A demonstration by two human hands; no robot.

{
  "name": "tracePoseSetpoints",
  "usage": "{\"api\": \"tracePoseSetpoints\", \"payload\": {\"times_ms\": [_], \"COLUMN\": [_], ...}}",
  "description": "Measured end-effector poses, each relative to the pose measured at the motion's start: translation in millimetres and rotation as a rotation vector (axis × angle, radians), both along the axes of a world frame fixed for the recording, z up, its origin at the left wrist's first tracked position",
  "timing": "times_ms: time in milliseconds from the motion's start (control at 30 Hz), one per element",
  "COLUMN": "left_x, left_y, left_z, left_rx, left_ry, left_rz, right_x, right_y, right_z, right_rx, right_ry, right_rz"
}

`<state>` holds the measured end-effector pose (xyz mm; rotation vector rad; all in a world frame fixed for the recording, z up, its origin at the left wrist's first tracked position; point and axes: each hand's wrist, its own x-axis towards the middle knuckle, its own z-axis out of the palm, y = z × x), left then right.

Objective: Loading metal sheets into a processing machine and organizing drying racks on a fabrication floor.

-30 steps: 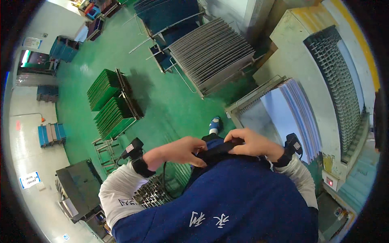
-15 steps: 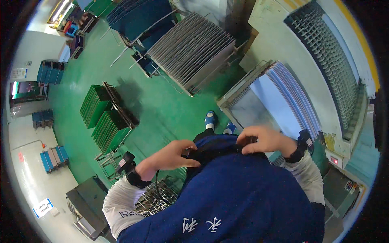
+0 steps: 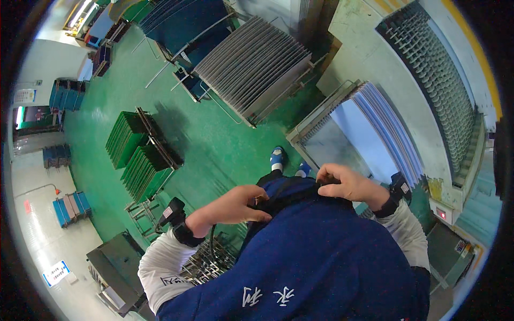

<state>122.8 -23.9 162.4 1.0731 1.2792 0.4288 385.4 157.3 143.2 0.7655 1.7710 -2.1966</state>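
A black strap runs across the front of my dark blue top at the waist. My left hand is closed round its left part, thumb and fingers curled inward. Toward its other end, my right hand pinches the strap between thumb and bent fingers. The strap's ends are hidden by my hands and the cloth. On each wrist sits a black band with a small device, the left device and the right device. A dark cable hangs by my left wrist.
Just ahead on the right stands a rack of pale blue panels, beside a large machine with rows of rollers. Farther off is a rack of grey panels. Green panels stand in a rack to the left on the green floor.
My left hand has shifted slightly right and my right hand slightly too, both staying at the waist. The strap between them shows more clearly. My feet and the racks are unmoved.
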Motion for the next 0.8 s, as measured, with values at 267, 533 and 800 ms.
{"api": "tracePoseSetpoints", "payload": {"times_ms": [267,533,800], "left_x": [0.9,-2.2,-5.7], "left_y": [-2.7,-11.2,-16.2], "left_z": [0.7,0.8,10.2], "left_rx": [0.031,0.062,-0.219], "left_ry": [-0.016,-0.002,-0.110], "left_rz": [-0.037,-0.044,0.122], "right_x": [2.5,-4.8,-1.7], "right_y": [-1.7,-6.9,-9.6], "right_z": [-7.7,6.7,3.9], "right_rx": [-0.076,-0.029,-0.086], "right_ry": [0.003,-0.050,-0.086], "right_rz": [0.037,0.057,-0.001]}}
